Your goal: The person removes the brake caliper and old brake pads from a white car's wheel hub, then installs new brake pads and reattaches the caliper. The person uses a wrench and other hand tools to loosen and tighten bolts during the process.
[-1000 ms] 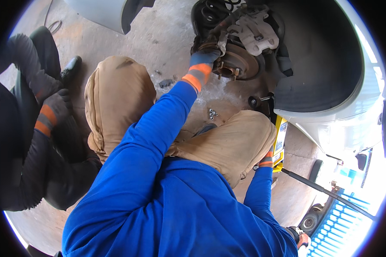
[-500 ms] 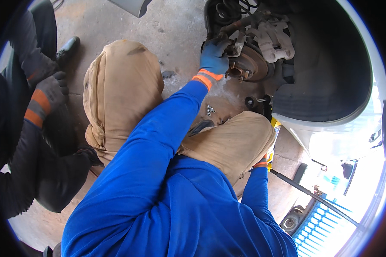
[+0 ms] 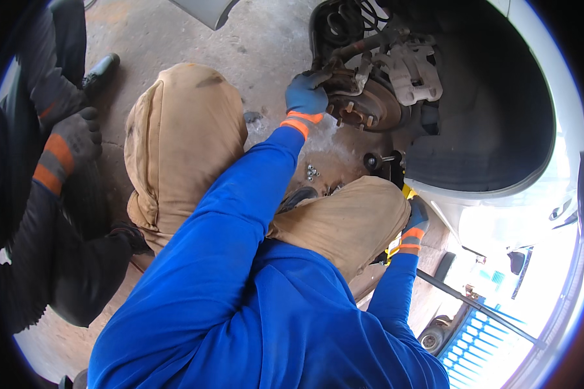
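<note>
My left hand [image 3: 306, 95], in a blue-grey glove with an orange cuff, reaches to the near-left edge of a rusty brake disc [image 3: 377, 106]. Its fingers curl at a dark part beside the disc; what lies inside them is hidden. The grey brake caliper [image 3: 411, 76] sits at the disc's far right, and wheel studs stick out of the hub. My right hand [image 3: 416, 219], gloved alike, is low by the car's edge, next to my knee and a yellow jack [image 3: 394, 247]. The knee and the glove's dark fingertips leave its hold unclear.
Several loose nuts [image 3: 313, 172] lie on the concrete floor [image 3: 259, 52] between my knees. The dark wheel arch liner [image 3: 486, 146] and white car body fill the right. A long bar [image 3: 480, 301] extends right. A co-worker's gloved hand [image 3: 71, 146] is at the left.
My left hand has shifted left and slightly down along the brake assembly, uncovering more of the disc. My right hand has risen into view beside my knee.
</note>
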`<state>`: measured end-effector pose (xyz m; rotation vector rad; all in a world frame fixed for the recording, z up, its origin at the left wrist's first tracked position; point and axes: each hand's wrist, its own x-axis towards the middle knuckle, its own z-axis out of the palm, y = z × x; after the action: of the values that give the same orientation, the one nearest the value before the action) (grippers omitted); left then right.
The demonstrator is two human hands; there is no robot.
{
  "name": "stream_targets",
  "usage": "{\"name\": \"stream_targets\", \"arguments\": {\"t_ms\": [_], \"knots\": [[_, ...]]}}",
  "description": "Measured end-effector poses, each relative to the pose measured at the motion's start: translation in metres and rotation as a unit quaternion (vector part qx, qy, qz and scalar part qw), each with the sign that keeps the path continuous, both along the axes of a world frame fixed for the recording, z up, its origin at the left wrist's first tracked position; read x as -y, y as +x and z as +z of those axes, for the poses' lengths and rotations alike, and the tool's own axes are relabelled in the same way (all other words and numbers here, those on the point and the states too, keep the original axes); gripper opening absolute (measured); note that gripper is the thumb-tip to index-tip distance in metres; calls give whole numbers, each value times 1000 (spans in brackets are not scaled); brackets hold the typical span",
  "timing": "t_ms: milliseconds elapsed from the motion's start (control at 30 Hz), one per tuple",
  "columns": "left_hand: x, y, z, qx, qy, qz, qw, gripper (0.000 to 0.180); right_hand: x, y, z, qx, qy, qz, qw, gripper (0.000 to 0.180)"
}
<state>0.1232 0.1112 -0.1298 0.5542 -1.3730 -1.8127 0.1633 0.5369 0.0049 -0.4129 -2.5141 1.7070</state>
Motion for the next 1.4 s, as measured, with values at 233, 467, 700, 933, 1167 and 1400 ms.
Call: {"name": "stream_targets", "arguments": {"t_ms": [233,467,700,933,1167,1400], "knots": [[65,-22,-53,42,159,75,984,29,140,-13,68,-103,209,195,953,27],[26,-10,-79,266,176,-37,947,35,259,-29,79,-102,326,324,882,22],[11,9,17,148,527,-267,793,80,259,-44,-25,44,297,356,885,35],[13,0,11,154,531,-373,746,92,231,-50,-77,112,264,271,919,58],[11,11,43,-23,565,-353,745,64,227,-50,-67,134,224,245,934,45],[-3,2,38,-120,605,-343,709,43,214,-67,-82,44,254,276,926,40]]}}
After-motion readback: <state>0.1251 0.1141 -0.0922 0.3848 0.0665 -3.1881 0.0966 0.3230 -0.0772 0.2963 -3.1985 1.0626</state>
